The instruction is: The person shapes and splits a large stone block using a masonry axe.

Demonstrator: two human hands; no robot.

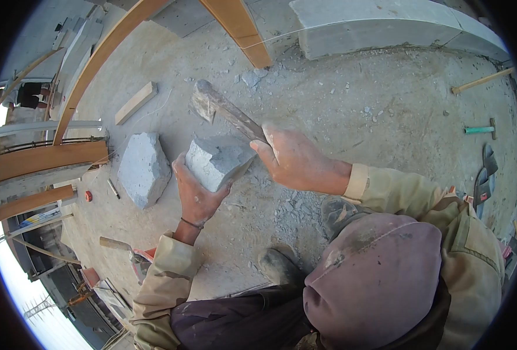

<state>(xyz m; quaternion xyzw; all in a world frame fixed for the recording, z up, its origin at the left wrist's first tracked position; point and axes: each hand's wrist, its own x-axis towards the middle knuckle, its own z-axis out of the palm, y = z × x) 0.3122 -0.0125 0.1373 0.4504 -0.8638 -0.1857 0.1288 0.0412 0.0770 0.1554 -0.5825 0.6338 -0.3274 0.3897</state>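
My left hand [197, 195] is closed around the lower left side of a broken piece of grey concrete block [216, 157], its rough chipped face showing. My right hand [290, 156] grips the wooden handle of a dusty hatchet [235, 116]. Its head is raised above and slightly left of the block piece, apart from it. A second, larger chunk of grey block [144, 169] lies on the ground left of my left hand. Crumbled grey chips [296, 219] are scattered on the ground below my right hand.
A short wood offcut [136, 103] lies beyond the larger chunk. Long pale blocks [381, 29] line the far side. Wooden boards [238, 29] stand at the top and left. A trowel [138, 256] lies lower left, a green-handled hammer [480, 130] and sandals [485, 175] at right.
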